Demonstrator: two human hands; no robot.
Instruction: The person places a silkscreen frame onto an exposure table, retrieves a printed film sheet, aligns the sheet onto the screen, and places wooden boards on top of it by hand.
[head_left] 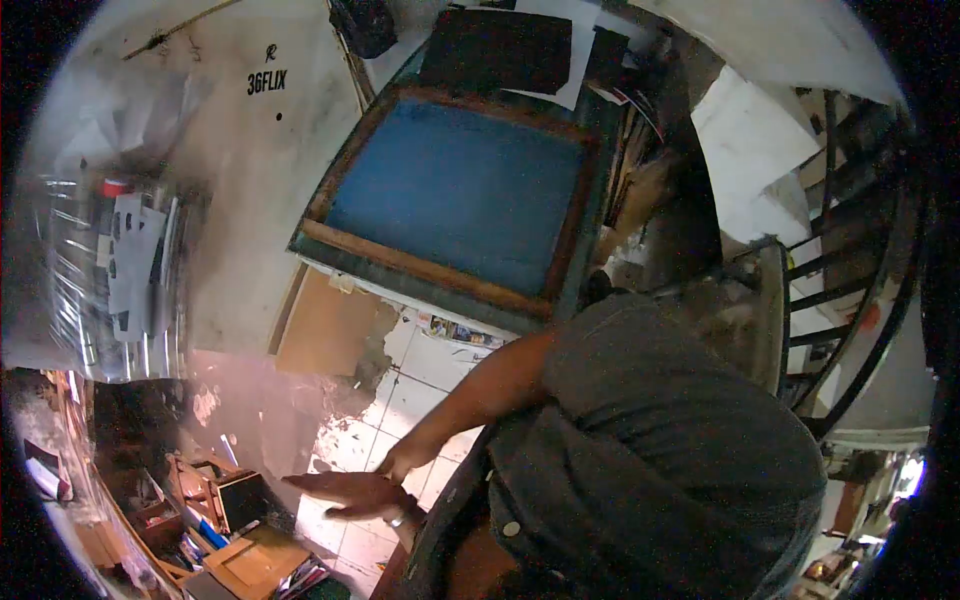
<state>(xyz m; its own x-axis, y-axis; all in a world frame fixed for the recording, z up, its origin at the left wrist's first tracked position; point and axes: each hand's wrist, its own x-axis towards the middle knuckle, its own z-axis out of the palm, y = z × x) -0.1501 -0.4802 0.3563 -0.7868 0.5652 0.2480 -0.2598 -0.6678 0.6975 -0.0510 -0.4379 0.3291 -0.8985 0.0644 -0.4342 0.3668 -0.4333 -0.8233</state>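
Observation:
My left hand (pixel 345 492) is stretched out over the white tiled floor (pixel 360 545), fingers extended and holding nothing visible. A light band (pixel 398 520) circles its wrist. My right hand (pixel 402 460) reaches down from the dark sleeve and meets or overlaps the left hand near the wrist; its fingers are mostly hidden, so its grip cannot be made out. Above both hands, a wooden frame (pixel 430 262) with a blue mesh-like surface (pixel 460 190) lies on a dark-edged table. Neither hand touches it.
Black sheets (pixel 495 50) lie beyond the frame. Plastic-wrapped rolls (pixel 120 270) stand at left, beside a pale board (pixel 235 200) marked "36FLIX". Wooden boxes and clutter (pixel 255 560) fill the lower left. Dark metal railings (pixel 840 265) and white sheets (pixel 750 150) are at right.

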